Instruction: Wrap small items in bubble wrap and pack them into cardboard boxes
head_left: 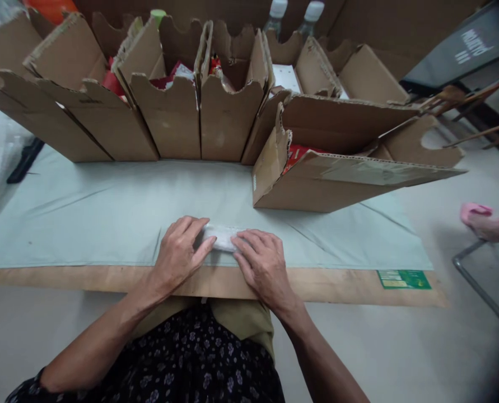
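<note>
Pins a small white packet flat to the cloth-covered worktop at lower centre, left hand and right hand open, palms down on its ends, seemingly steadying it.

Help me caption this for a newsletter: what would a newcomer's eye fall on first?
The left hand and right hand rest on a small white packet lying on pale green cloth, front and centre. Behind them a row of open cardboard boxes spans the table.
</note>
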Demonstrator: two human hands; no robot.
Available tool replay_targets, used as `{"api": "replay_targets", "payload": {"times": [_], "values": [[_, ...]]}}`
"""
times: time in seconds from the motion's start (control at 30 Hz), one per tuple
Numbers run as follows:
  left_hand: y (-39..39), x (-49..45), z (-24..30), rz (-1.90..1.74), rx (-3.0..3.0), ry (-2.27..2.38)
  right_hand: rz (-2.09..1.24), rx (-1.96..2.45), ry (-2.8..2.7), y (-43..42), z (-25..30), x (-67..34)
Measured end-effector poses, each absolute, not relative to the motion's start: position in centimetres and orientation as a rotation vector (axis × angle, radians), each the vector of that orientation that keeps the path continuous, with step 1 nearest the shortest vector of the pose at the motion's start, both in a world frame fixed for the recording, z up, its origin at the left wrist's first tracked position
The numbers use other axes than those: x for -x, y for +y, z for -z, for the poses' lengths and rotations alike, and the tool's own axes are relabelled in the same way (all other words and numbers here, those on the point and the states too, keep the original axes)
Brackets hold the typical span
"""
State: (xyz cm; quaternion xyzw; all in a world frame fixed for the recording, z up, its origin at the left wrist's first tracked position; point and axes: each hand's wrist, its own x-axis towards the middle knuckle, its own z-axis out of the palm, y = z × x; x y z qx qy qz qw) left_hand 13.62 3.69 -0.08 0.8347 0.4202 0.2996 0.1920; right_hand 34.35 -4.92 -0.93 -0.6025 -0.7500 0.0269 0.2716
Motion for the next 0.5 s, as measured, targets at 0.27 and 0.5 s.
{"api": "replay_targets", "payload": {"times": [0.27, 0.5], "values": [[-0.7, -13.7, 0.0, -0.804, -1.519, 1.094, -0.493, 1.575, -1.519, -5.7, 1.0, -33.2], [-0.8, -14.8, -0.9, -0.804, -1.659, 1.041, -0.712, 1.439, -1.544, -7.7, -1.2, -34.5]]}}
